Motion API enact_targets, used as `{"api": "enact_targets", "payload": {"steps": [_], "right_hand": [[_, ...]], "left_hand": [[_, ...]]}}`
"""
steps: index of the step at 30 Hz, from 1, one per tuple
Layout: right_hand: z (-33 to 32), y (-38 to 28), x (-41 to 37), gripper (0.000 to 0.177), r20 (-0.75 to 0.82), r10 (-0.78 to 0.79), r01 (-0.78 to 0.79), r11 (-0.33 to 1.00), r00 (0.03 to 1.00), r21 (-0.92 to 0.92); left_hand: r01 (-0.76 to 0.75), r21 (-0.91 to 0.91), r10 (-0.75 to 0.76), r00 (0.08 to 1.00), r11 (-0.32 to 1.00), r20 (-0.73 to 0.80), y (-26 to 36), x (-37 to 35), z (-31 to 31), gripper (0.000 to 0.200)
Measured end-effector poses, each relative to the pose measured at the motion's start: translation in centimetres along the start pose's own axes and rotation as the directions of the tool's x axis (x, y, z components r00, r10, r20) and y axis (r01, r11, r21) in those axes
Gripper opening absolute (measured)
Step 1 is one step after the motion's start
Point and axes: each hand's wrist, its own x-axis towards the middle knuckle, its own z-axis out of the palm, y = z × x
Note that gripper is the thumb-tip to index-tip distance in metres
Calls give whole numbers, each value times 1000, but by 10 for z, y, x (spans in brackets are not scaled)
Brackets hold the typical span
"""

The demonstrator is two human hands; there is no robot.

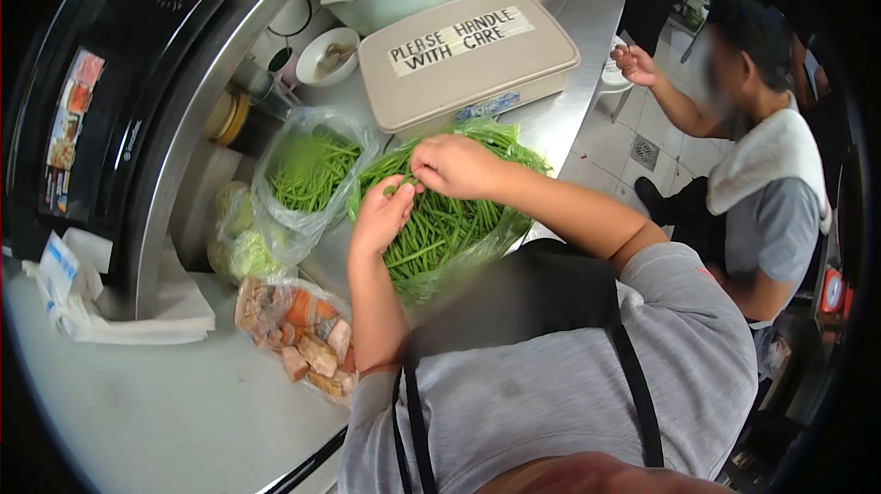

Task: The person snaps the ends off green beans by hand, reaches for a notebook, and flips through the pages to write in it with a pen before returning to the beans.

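Both hands meet over a large heap of green beans (440, 241) in an opened clear plastic bag. My left hand (381, 217) is closed in a pinch on a few green bean pieces (401, 184). Right against it, my right hand (454, 166) has its fingers curled onto the same beans, its fingertips partly hidden. To the left, another clear bag (317, 218) holds shorter bean pieces (317, 168).
A lidded beige box (468, 53) labelled "PLEASE HANDLE WITH CARE" stands beyond the beans. Bagged meat or fish chunks (319, 347), a leafy vegetable bag (248, 251) and a white bowl (328, 56) are on the left. A co-worker (771, 173) sits at right.
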Motion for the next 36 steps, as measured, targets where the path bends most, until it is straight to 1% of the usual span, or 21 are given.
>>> {"api": "enact_targets", "payload": {"steps": [3,6,7,8,9,10,11,12,13,14,15,16,17,18,20,23,26,28,32,34,36], "right_hand": [[11,-3,-3,10,-73,90,-98,987,993,-124],[21,6,-1,10,-25,394,-382,902,919,201],[21,6,1,12,69,461,-443,788,885,427],[15,5,1,12,136,508,-494,683,850,538],[27,26,-2,16,48,479,-410,692,877,594],[15,26,0,16,151,529,-447,493,835,746],[12,30,-4,18,175,456,-444,592,873,673],[7,33,-4,19,190,374,-410,695,908,591],[7,29,-8,22,235,357,-427,736,904,525],[7,31,-11,20,217,299,-354,890,929,289],[9,31,-16,19,127,221,-246,942,967,229],[20,51,-19,19,196,127,-162,972,972,172],[29,59,-18,19,235,166,-213,959,958,189],[22,55,-18,20,267,206,-247,960,942,132],[29,66,-3,28,388,229,-235,971,893,-32],[14,59,2,39,458,232,-187,972,858,-140],[6,66,7,41,570,277,-172,957,774,-232],[0,75,12,41,551,257,-149,961,794,-233],[-44,49,29,41,478,282,-155,945,832,-288],[-62,47,43,40,441,248,-122,948,862,-295],[-101,17,60,43,333,243,-136,940,911,-312]], "left_hand": [[-29,-45,27,998,999,-63,-6,5,12,15],[-21,-136,16,999,991,-39,-9,10,19,15],[-24,-154,20,999,988,-28,-9,8,18,15],[-31,-173,28,999,984,-15,-7,7,17,15],[-40,-193,41,999,980,3,-5,8,17,16],[-53,-214,57,998,975,13,-4,5,14,17],[-74,-212,72,997,974,-16,-3,3,14,21],[-75,-114,69,996,991,-52,-10,1,11,22],[-109,1,109,991,994,-75,-15,4,7,23],[-39,23,42,993,999,-114,-13,3,11,25],[5,45,4,981,999,-192,-13,6,17,23],[-39,17,41,991,999,-124,-25,12,12,21],[-1,25,4,995,1000,-104,-20,11,15,18],[24,51,-19,996,998,-83,-21,14,12,19],[3,-114,-1,1000,993,16,-8,13,12,21],[-14,-102,17,1000,995,25,2,11,13,23],[-28,-77,30,999,997,27,3,7,16,24],[-24,-87,26,999,996,19,4,1,18,23],[-18,-82,19,1000,996,8,-1,-8,16,24],[-18,-80,18,1000,997,-7,-3,-12,16,24],[-23,-81,20,999,996,-36,0,-16,17,26]]}}
